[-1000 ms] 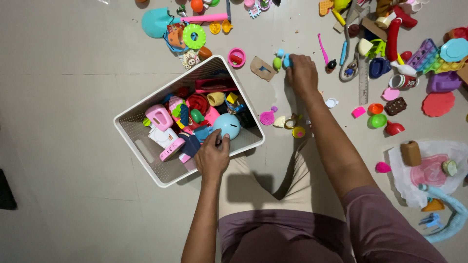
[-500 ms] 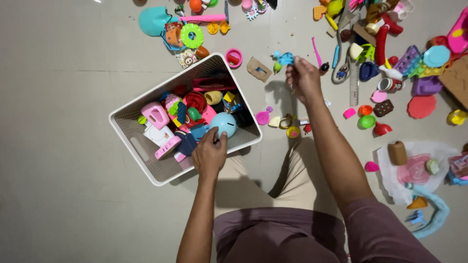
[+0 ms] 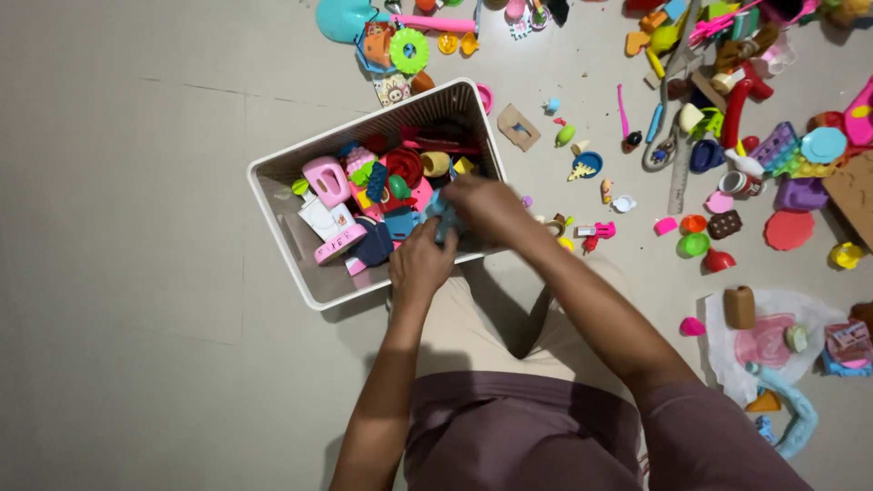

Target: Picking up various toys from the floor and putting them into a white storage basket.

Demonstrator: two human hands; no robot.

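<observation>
Head view: left hand (image 3: 420, 264) and right hand (image 3: 486, 205) meet at the near right edge of the white bin (image 3: 273, 173), fingers closed together on a small blue toy (image 3: 443, 216) just above the toys already inside. Bin looks nearly full, so a careless release could let the toy roll over the edge onto the floor (image 3: 136, 364) among scattered toys (image 3: 709, 164).

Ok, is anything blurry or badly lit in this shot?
Head view: the right hand is motion-blurred over the bin; the left hand is sharper. Even, soft light, with a dim shadow beneath the arms on the floor; no glare, and the scattered toys stay sharp.
</observation>
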